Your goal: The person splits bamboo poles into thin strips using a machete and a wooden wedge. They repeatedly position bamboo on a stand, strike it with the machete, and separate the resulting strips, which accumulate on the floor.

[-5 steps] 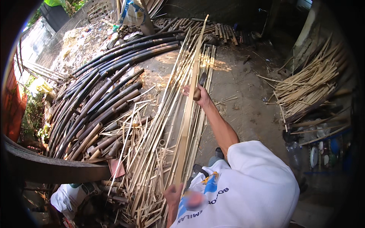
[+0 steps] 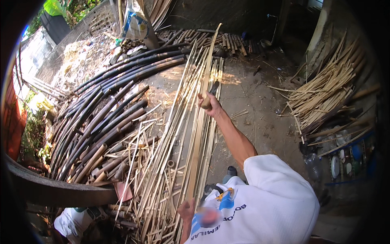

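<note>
At the far edge of the yard floor you see a plastic sack point(image 2: 136, 22), white with blue and yellow print, standing upright against a post. Near your left corner, at the lower edge, a crumpled white bag point(image 2: 73, 223) with dark green markings lies on the ground.

Hard daylight pours in from the upper left, and the rubble heap point(image 2: 77, 61) there is washed out almost white. A sunlit patch glows on the dirt floor point(image 2: 260, 101), while the far wall point(image 2: 227, 12) sits in deep shade. The white shirt point(image 2: 276, 203) glares brightly. The fisheye bends the dark bamboo poles point(image 2: 105, 110) into curves, and a black rim eats all 4 corners. The right edge is dim and murky. A blurred smudge sits on the shirt front.
</note>
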Tool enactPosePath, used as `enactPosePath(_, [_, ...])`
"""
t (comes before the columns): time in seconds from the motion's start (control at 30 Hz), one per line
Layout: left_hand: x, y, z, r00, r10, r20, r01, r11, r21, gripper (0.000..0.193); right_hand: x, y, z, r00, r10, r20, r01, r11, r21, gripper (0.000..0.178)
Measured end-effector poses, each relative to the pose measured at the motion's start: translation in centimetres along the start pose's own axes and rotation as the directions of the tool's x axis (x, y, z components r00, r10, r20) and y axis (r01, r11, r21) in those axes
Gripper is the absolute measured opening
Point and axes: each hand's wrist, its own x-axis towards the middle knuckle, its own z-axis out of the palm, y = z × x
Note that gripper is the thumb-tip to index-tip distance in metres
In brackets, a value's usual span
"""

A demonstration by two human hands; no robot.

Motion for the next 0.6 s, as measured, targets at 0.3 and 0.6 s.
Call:
enactPosePath(0.3, [10.6,5.7,11.1,0.989,0.142,-0.035,-0.128,0.956,0.264,0.042,1.0,-8.4,6.6,0.781,-0.599,-0.176,0.431,0.721,-0.542,0.022])
enactPosePath(0.6, [12.3,16.4,17.2,0.992,0.101,0.071,-0.1,0.995,-0.022,0.087,8.2,-29.0,5.6,0.385,-0.922,0.052,0.246,0.048,-0.968,0.047])
